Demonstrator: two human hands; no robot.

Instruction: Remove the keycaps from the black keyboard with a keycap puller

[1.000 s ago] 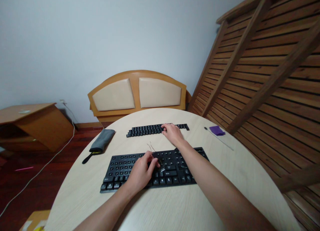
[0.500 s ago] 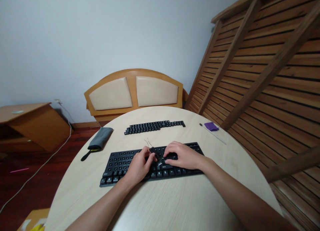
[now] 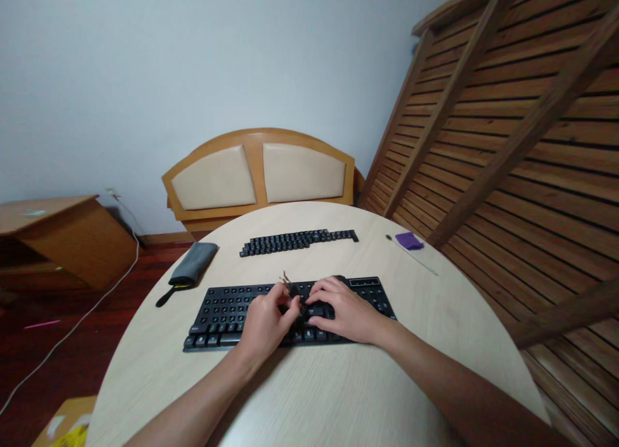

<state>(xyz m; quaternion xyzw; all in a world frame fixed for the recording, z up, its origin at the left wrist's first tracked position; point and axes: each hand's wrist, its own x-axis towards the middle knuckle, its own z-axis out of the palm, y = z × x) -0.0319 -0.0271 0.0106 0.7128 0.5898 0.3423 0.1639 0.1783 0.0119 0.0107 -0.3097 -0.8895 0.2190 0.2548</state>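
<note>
A black keyboard [image 3: 227,313] lies on the round pale wooden table [image 3: 314,395] in front of me. My left hand [image 3: 264,324] rests on its middle, fingers pinched on a thin wire keycap puller [image 3: 286,280] that sticks up above the keys. My right hand [image 3: 341,308] lies beside it over the keyboard's right half, fingers curled down on the keys and touching the left hand's fingertips. Whether it holds a keycap is hidden. Further back lie rows of loose black keycaps [image 3: 297,240].
A grey pouch with a black strap [image 3: 191,269] lies at the table's left edge. A purple cloth [image 3: 409,240] and a thin stick [image 3: 416,260] lie at the right. A padded wooden headboard [image 3: 261,176], slatted bed frame [image 3: 507,131] and low cabinet [image 3: 62,240] surround the table.
My right hand drew back from the far keycap rows and came down on the keyboard next to my left hand. The left hand stayed on the puller.
</note>
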